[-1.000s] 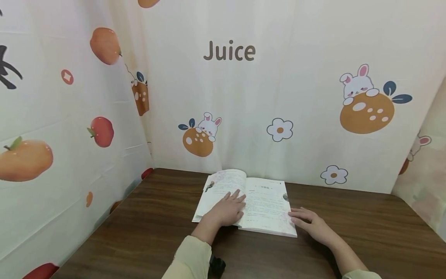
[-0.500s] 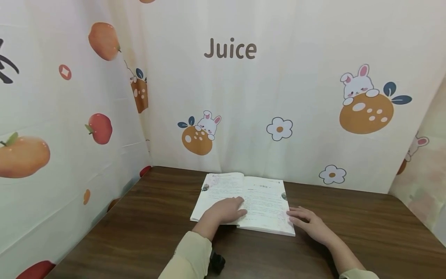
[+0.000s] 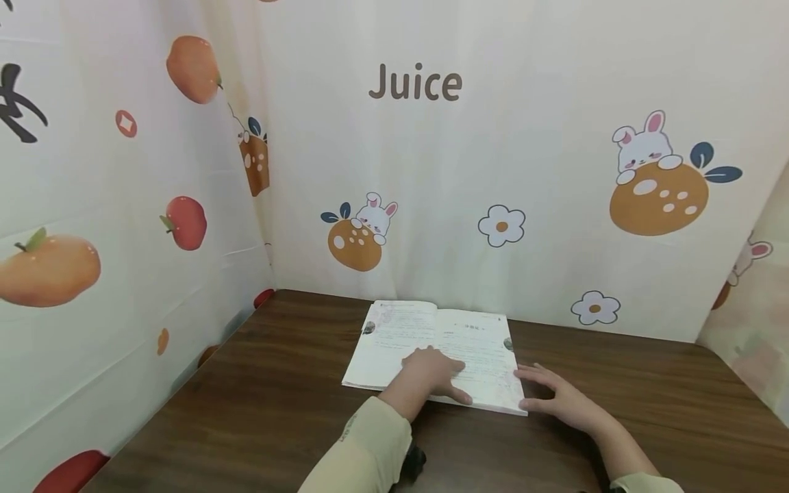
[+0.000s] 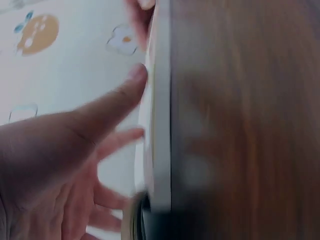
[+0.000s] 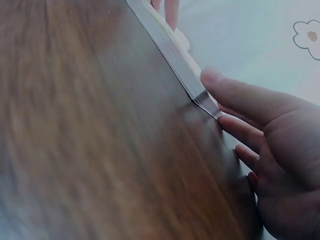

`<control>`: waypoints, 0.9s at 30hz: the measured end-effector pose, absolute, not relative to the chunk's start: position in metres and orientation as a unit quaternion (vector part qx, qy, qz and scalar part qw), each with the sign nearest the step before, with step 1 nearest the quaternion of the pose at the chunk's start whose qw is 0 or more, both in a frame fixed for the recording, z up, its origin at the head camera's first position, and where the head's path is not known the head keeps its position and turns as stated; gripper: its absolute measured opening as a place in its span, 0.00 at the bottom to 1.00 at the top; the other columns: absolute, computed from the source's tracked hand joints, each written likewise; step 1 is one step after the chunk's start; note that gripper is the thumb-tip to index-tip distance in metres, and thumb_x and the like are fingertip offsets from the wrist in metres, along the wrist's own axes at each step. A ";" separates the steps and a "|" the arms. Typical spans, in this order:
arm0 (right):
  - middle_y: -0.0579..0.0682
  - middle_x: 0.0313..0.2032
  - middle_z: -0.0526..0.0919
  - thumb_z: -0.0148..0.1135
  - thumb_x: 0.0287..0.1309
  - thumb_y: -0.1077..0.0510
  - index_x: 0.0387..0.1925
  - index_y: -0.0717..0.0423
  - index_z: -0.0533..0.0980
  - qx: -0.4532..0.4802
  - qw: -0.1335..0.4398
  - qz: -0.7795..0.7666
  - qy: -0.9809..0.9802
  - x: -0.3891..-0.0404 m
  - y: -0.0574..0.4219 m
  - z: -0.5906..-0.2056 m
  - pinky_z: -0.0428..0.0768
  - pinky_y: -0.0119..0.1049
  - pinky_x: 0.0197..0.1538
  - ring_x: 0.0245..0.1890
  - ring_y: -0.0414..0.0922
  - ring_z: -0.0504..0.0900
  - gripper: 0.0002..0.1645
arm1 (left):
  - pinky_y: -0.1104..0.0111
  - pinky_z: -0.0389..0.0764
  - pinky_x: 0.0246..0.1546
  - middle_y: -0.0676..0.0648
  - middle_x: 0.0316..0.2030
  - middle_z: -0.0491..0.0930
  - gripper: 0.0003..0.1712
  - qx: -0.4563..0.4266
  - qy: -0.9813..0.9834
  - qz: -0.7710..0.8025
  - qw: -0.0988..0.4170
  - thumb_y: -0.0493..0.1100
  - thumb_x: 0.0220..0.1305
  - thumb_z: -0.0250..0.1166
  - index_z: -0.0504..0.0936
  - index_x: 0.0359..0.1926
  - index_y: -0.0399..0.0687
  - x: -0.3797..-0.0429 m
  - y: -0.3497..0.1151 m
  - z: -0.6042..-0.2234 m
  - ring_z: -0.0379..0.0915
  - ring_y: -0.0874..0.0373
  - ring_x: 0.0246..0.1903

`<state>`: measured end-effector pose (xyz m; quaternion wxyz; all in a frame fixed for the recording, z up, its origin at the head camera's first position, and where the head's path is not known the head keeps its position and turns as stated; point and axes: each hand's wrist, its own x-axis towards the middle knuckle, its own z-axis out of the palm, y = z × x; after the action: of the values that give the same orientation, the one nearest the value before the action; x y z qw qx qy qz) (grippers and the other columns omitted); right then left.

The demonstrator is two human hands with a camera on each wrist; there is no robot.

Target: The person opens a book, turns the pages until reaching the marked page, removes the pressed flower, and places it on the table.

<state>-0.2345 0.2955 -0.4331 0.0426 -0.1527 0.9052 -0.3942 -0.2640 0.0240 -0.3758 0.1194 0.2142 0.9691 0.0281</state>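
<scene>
An open book (image 3: 394,335) lies on the dark wooden table, its two printed pages facing up. My left hand (image 3: 431,373) spreads over the near middle of it, with the fingertips on the pages and the thumb stretched over the right page. In the left wrist view, the thumb (image 4: 107,110) reaches along the book's near edge. At the right side of the book is my right hand (image 3: 557,400), its fingers extended along the edge and its thumb at the near right corner. The right wrist view shows that thumb (image 5: 240,95) right at the corner of the page block (image 5: 175,57).
A printed curtain (image 3: 431,171) hangs behind the table (image 3: 246,404), close to the book's far edge. Another patterned curtain (image 3: 135,274) runs along the left side. A black device (image 3: 414,462) shows under my left wrist.
My left hand has slid rightward from the left page across the middle onto the right page. The raised left page has settled flatter. My right thumb has come to the book's near corner.
</scene>
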 end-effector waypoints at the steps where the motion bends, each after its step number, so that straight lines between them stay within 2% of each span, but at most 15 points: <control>1: 0.62 0.64 0.62 0.68 0.49 0.48 0.58 0.53 0.72 -0.151 0.044 -0.396 0.905 -0.235 0.295 -0.433 0.48 0.70 0.56 0.65 0.68 0.44 0.33 | 0.49 0.69 0.50 0.54 0.57 0.72 0.41 0.208 0.970 0.016 0.124 0.75 0.41 0.62 0.71 0.60 0.74 -0.263 0.028 -0.374 0.65 0.50 0.58; 3: 0.61 0.64 0.63 0.68 0.49 0.48 0.58 0.53 0.72 -0.147 0.045 -0.399 0.904 -0.235 0.294 -0.434 0.47 0.70 0.56 0.65 0.68 0.45 0.34 | 0.44 0.68 0.48 0.55 0.56 0.73 0.42 0.198 0.971 -0.001 0.135 0.76 0.40 0.63 0.72 0.60 0.73 -0.262 0.033 -0.371 0.66 0.49 0.57; 7: 0.60 0.61 0.67 0.67 0.49 0.47 0.55 0.54 0.74 -0.131 0.025 -0.395 0.909 -0.237 0.291 -0.436 0.48 0.69 0.57 0.65 0.67 0.49 0.32 | 0.42 0.67 0.48 0.57 0.57 0.72 0.44 0.187 0.972 0.000 0.144 0.75 0.37 0.65 0.72 0.60 0.72 -0.261 0.036 -0.369 0.63 0.49 0.59; 13: 0.59 0.58 0.72 0.64 0.52 0.42 0.50 0.52 0.77 -0.098 -0.012 -0.371 0.923 -0.236 0.286 -0.433 0.52 0.70 0.55 0.64 0.66 0.55 0.26 | 0.40 0.65 0.48 0.48 0.60 0.69 0.45 0.173 0.974 0.051 0.136 0.75 0.34 0.67 0.72 0.59 0.73 -0.259 0.036 -0.374 0.57 0.39 0.62; 20: 0.57 0.58 0.72 0.58 0.55 0.36 0.50 0.51 0.78 -0.058 -0.020 -0.355 0.933 -0.236 0.282 -0.431 0.51 0.70 0.55 0.64 0.63 0.56 0.30 | 0.40 0.65 0.48 0.40 0.62 0.64 0.42 0.161 0.980 0.052 0.105 0.77 0.40 0.62 0.72 0.59 0.74 -0.259 0.040 -0.382 0.55 0.36 0.61; 27: 0.60 0.59 0.70 0.55 0.58 0.37 0.51 0.52 0.77 -0.052 -0.011 -0.360 0.931 -0.237 0.280 -0.433 0.49 0.71 0.54 0.64 0.64 0.57 0.29 | 0.39 0.62 0.49 0.43 0.62 0.65 0.29 0.157 0.985 0.021 0.074 0.72 0.48 0.60 0.78 0.52 0.73 -0.259 0.053 -0.389 0.58 0.39 0.61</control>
<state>-0.2369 0.2804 -0.4326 -0.0113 -0.0525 0.9313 -0.3602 -0.2594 0.0533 -0.3891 0.0737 0.1567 0.9847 0.0214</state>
